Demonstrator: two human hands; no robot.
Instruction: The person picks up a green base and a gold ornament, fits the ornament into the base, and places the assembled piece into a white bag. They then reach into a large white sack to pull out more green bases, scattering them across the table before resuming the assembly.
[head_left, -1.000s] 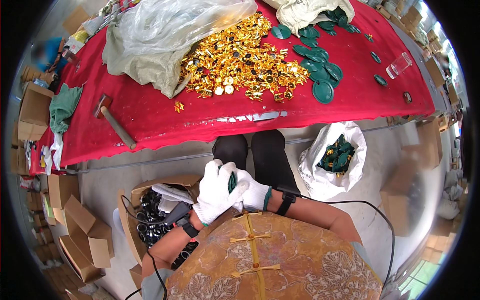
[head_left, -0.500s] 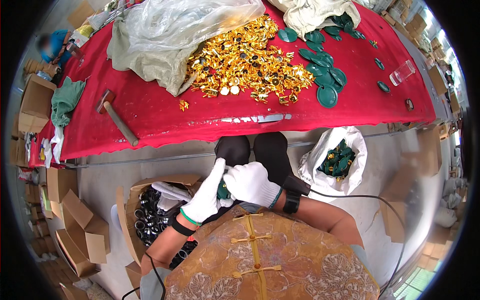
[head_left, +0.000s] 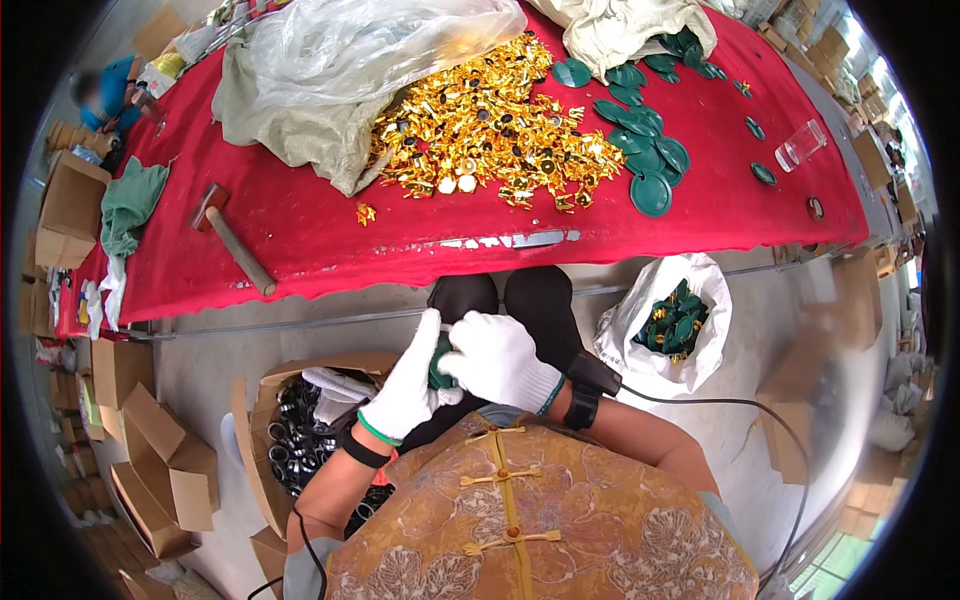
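Over my lap, my left hand (head_left: 404, 388), in a white knit glove, grips a dark green disc (head_left: 438, 366) along its edge. My right hand (head_left: 497, 358), gloved too, is curled up against the disc's right side. Its fingertips are turned away, so what they pinch is hidden. On the red-covered table ahead lies a large heap of shiny gold pronged pieces (head_left: 490, 130). Beside the heap, several flat green discs (head_left: 651, 195) overlap. A white sack (head_left: 712, 350) to the right of my knees holds green discs with gold parts on them.
A hammer (head_left: 236, 245) lies at the table's left, near a green cloth (head_left: 133, 205). An open carton (head_left: 262, 440) of black rings, with a glove on top, stands by my left arm. A clear glass (head_left: 800, 146) lies at the right. A cable (head_left: 730, 401) trails from my right wrist.
My right fingers have lifted slightly and drawn back from the left thumb, leaving more of the green disc's face showing. The left hand keeps its grip, shifted slightly left.
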